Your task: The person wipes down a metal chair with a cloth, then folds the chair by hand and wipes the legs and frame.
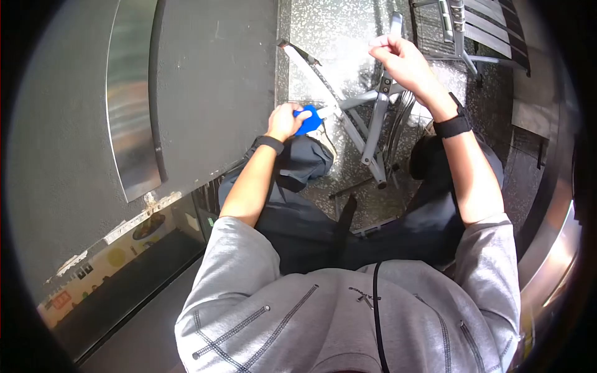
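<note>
A folding metal frame with silver-grey tubes stands on the speckled floor between my knees. My left hand is closed on a blue cloth, which touches the end of one tube on the frame's left side. Over the upper part of the frame is my right hand, its fingers bent together near an upright tube. Whether those fingers grip the tube or something small is hidden. Both wrists wear black bands.
A dark grey panel with a shiny metal strip fills the left side. At the upper right stands another slatted metal chair. A metal-edged surface curves along the far right.
</note>
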Available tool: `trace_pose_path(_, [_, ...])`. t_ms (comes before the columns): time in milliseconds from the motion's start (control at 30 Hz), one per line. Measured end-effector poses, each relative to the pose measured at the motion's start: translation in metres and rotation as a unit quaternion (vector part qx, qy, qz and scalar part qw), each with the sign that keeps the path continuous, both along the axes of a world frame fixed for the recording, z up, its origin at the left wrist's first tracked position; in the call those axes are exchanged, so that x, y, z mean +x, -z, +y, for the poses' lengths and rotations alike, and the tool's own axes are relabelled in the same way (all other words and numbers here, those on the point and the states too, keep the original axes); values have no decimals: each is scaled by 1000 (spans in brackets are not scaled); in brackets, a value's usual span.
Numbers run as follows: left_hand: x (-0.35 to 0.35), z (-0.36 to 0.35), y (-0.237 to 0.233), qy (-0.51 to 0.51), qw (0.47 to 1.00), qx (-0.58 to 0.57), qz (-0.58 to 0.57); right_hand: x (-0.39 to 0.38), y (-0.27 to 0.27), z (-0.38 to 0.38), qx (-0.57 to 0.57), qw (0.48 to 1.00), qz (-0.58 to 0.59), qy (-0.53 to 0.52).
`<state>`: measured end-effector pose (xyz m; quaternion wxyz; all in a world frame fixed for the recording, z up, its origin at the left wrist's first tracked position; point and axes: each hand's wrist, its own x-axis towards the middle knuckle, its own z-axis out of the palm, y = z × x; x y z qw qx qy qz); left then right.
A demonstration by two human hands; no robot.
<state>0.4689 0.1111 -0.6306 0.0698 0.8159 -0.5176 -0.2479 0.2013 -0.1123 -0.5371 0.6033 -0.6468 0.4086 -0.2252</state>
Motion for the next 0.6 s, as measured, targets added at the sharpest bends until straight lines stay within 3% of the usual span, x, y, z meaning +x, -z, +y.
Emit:
trace_pose_path(33, [5, 4, -5, -24, 998, 20, -45, 6, 0, 1, 6, 1000, -1, 2])
trace_pose_path(133, [2, -11, -26, -84, 993, -72, -46, 5, 3, -1, 9, 1000, 16, -4])
trace_pose_path(333, [-55, -86, -71, -65, 968, -218, 102, -14, -2, 2, 7, 1000, -9, 4])
trace_pose_path(367, [-66, -96, -73, -44, 971, -216, 87, -17, -2, 2, 13, 1000, -16, 12])
trace_pose_path(433, [-83, -111, -64, -27, 966, -187, 174, -25, -2, -2, 23, 999, -30, 31])
trace_pose_path(500, [-97, -114, -57, 63, 966, -163, 192, -32, 1, -8, 6, 999, -23, 29])
trace_pose_path(600, [-101, -105, -28, 176, 975, -4, 134, -44, 0, -17, 9, 1000, -2, 29])
